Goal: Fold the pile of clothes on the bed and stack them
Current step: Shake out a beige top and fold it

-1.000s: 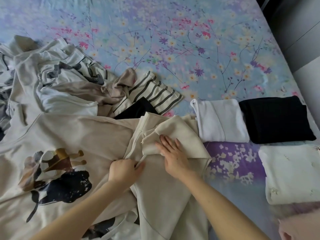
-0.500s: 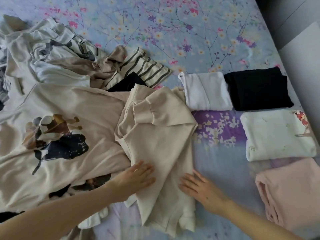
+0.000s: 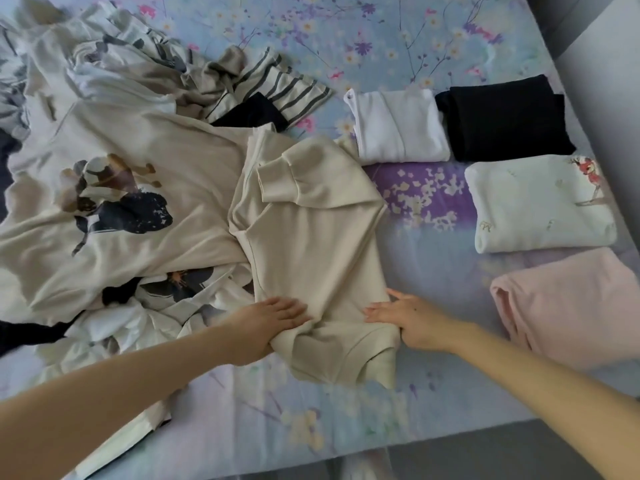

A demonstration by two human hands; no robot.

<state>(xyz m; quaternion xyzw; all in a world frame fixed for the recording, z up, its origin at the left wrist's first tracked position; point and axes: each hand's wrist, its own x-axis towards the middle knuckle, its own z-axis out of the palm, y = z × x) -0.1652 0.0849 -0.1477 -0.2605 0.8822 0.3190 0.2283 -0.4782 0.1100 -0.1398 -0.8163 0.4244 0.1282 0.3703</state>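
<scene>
The beige sweatshirt [image 3: 311, 244] is lying in the middle of the bed [image 3: 398, 46], on the flowered sheet, with one sleeve folded across its upper part. Its left side is overlapping the pile of unfolded clothes [image 3: 114, 74], which is spreading over the left part of the bed.

Both hands are working at the lower part of the sweatshirt, well apart from each other, one at each side edge. The left hand [image 3: 280, 318] is resting with straight fingers on top of the cloth, and the fabric is bunching under its palm (the thumb is hidden, so I cannot tell if it is pinching). The right hand [image 3: 410, 318] is pressing flat on the right edge, with its fingers lying on the fabric and its thumb spreading away from them.

To the right, four folded garments are lying side by side, not stacked: a white one [image 3: 398, 129] and a black one [image 3: 502, 123] farther away, then a cream one with a red print [image 3: 540, 206], and a pink one [image 3: 571, 306] nearest to the person.
</scene>
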